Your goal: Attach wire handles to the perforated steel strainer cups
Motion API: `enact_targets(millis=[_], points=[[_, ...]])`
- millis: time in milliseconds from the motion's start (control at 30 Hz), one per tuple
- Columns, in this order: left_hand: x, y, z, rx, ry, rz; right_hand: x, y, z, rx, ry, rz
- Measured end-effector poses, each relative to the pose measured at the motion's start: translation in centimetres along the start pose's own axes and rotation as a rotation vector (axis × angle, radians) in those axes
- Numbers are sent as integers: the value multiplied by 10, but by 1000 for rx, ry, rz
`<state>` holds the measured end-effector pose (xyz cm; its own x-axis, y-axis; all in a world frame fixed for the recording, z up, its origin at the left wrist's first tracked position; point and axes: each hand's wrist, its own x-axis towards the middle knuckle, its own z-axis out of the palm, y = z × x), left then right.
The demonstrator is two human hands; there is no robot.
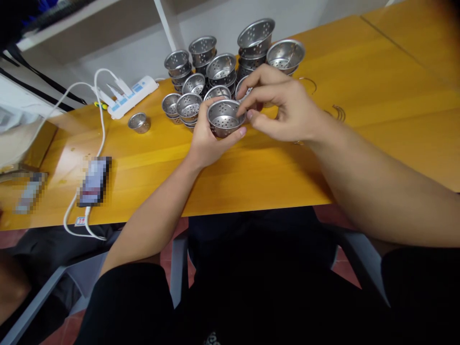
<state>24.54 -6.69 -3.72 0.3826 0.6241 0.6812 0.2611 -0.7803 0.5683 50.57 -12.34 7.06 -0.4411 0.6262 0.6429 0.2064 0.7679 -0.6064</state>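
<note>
My left hand (210, 136) is closed around a small perforated metal cup (226, 117), tilted with its opening toward me above the table. The thumb lies along the cup's near side. At its right rim is my right hand (278, 103), fingers bent in a pinch; the index fingertip reaches over the rim and the thumb tip is just outside. Whatever lies between those fingertips is too small to make out. Just behind my hands stand several stacks of similar perforated cups (221, 67). Thin curved wires (338, 113) lie to the right, partly behind my right forearm.
A lone small cup (139, 123) stands on the table's left side. Behind it is a white power strip (132, 98) with plugged-in cables. A phone (94, 182) lies near the front edge of the wooden table (251, 189). Another person's arm (12, 287) shows at lower left.
</note>
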Motion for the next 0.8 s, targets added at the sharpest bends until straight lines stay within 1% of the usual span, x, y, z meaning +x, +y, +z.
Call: enact_targets(millis=[67,200,300,367,500,567,633,733,800], points=[[-1,2,-1,19,-20,7,0,3,1,-12,-20,-34],[-1,7,-2,46,-37,-24,-1,14,2,-20,-68,-108],[1,7,-1,29,-31,-23,-2,13,0,-31,-55,-118],[2,5,-1,18,-18,-26,-2,7,-1,-15,-46,-80],[4,0,-2,22,-3,-28,0,-6,-1,28,-40,86],[3,0,-3,28,-11,-18,1,-7,-1,19,-57,113],[1,3,-3,34,-24,5,1,-4,1,12,-88,81],[0,14,-2,25,-45,51,-2,4,3,5,-118,-3],[3,21,-2,16,-33,87,-3,7,5,-17,-105,-32]])
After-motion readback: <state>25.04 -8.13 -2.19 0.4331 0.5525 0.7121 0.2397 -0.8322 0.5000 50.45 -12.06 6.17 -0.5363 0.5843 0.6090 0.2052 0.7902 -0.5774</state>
